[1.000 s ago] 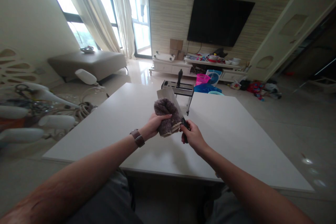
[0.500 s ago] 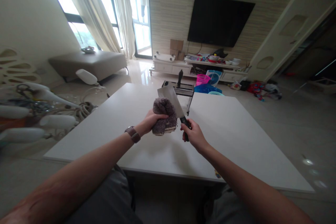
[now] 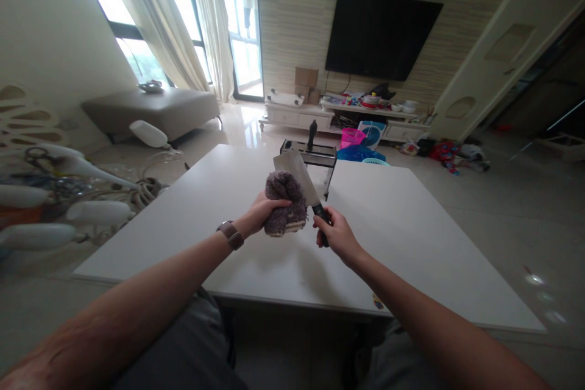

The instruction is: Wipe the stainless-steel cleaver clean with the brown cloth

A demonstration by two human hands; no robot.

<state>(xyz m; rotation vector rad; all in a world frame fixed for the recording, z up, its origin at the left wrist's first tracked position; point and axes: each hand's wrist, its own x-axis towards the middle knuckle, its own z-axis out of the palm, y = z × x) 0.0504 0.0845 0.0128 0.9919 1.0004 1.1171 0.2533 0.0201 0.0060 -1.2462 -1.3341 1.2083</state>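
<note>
Above the white table (image 3: 192, 213), my left hand (image 3: 262, 210) is closed on a folded purple-grey cloth (image 3: 286, 213). My right hand (image 3: 336, 231) grips the black handle of a cleaver (image 3: 299, 170), whose broad blade points up and to the left. The cloth lies over the near part of the blade's lower left side; whether it presses on the steel I cannot tell. Just behind the blade stands a dark metal frame with an upright black handle (image 3: 312, 133), at the table's far edge.
At the left are a lamp with several white shades (image 3: 98, 212) and a grey bench (image 3: 155, 111). Beyond the table stand a pink basket (image 3: 352, 137), a blue tub (image 3: 359, 153) and a low white cabinet (image 3: 292, 116). A small sticker (image 3: 377, 301) marks the near edge.
Both hands keep their holds on the cloth and the cleaver, with almost no movement. The whole view has shifted very slightly.
</note>
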